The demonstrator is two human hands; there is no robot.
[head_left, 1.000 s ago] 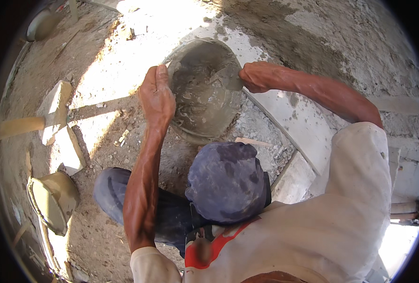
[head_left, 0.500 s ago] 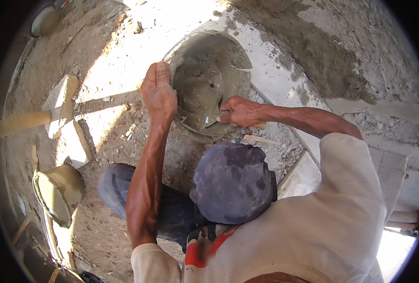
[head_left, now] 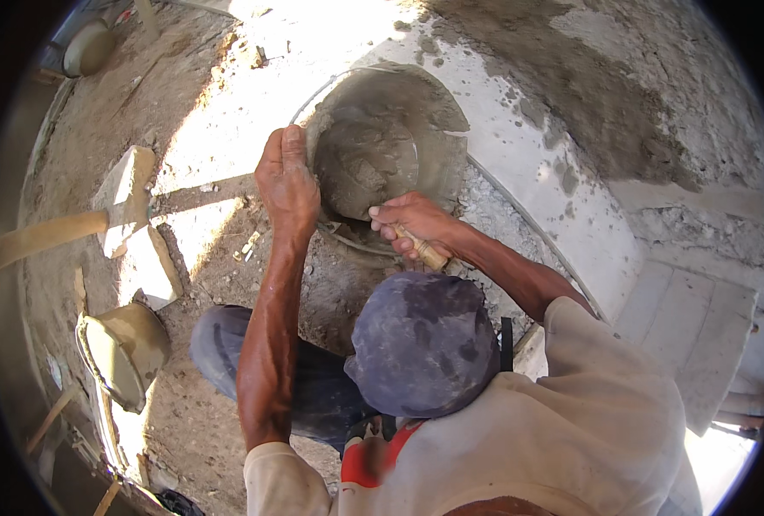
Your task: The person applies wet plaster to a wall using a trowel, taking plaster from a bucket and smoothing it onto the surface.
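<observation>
A round bucket (head_left: 445, 159) holds wet grey mortar (head_left: 366, 163) and stands tilted in front of me. My left hand (head_left: 287, 179) is closed on the bucket's left rim, thumb on top. Over the near side of the bucket, my right hand (head_left: 412, 225) is wrapped round a short wooden handle, which looks like that of a trowel (head_left: 431, 254). The handle's end sticks out toward me below the fingers. I cannot make out the blade, which is hidden by the hand or in the mortar.
A second bucket (head_left: 145, 340) lies tipped at the left, near broken pale slabs (head_left: 150, 267) and a wooden handle (head_left: 46, 236). Another round container (head_left: 89, 47) is at the far left. A pale concrete ledge (head_left: 520, 163) runs along the right, with boards (head_left: 687, 318) beyond.
My right hand has moved left and slightly nearer, turning so the wooden handle now shows; the blade seen earlier is out of sight. My left hand stays on the rim.
</observation>
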